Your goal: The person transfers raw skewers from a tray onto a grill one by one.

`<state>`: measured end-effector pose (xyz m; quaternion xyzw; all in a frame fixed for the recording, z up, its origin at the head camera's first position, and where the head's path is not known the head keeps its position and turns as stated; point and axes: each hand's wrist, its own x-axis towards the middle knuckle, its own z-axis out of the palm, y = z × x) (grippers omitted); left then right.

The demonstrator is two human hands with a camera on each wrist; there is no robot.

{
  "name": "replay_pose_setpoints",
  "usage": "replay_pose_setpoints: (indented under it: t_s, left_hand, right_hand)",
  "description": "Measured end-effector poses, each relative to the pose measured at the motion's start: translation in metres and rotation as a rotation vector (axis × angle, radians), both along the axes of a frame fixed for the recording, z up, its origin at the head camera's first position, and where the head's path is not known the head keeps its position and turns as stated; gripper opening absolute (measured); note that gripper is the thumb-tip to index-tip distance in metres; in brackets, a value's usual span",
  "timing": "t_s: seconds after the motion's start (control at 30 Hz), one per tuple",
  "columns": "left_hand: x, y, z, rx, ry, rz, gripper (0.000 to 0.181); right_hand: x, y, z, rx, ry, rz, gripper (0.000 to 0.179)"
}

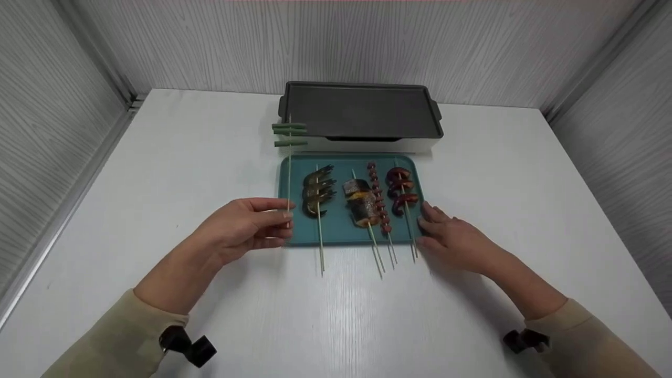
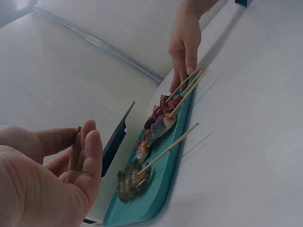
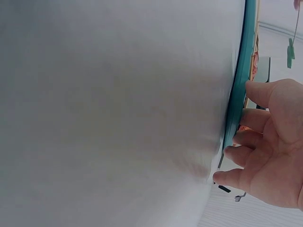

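By the left hand (image 1: 242, 227), one skewer with green pieces (image 1: 290, 143) is pinched, at the left edge of one teal tray (image 1: 341, 233). In it, four food skewers (image 1: 363, 207) are laid. Its right rim is touched by the right hand (image 1: 455, 240), fingers apart.

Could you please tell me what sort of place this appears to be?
Perhaps a staged booth with a cooking setup: grey wood-grain panels stand at the back and both sides, around a dark griddle and several food skewers.
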<state>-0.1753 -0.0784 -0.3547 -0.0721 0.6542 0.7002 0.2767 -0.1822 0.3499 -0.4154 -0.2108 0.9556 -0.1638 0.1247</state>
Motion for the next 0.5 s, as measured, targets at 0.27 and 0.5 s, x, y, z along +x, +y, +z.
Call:
replay_pose_setpoints:
  t_s: [0.27, 0.5]
  left_hand:
    - [-0.038, 0.006, 0.014, 0.003, 0.026, 0.003, 0.038]
    - [-0.072, 0.014, 0.019, 0.01, 0.051, 0.032, 0.035]
  right_hand:
    - [0.001, 0.0, 0.002, 0.004, 0.002, -0.006, 0.06]
    - [-0.001, -0.001, 0.001, 0.008, 0.004, 0.002, 0.06]
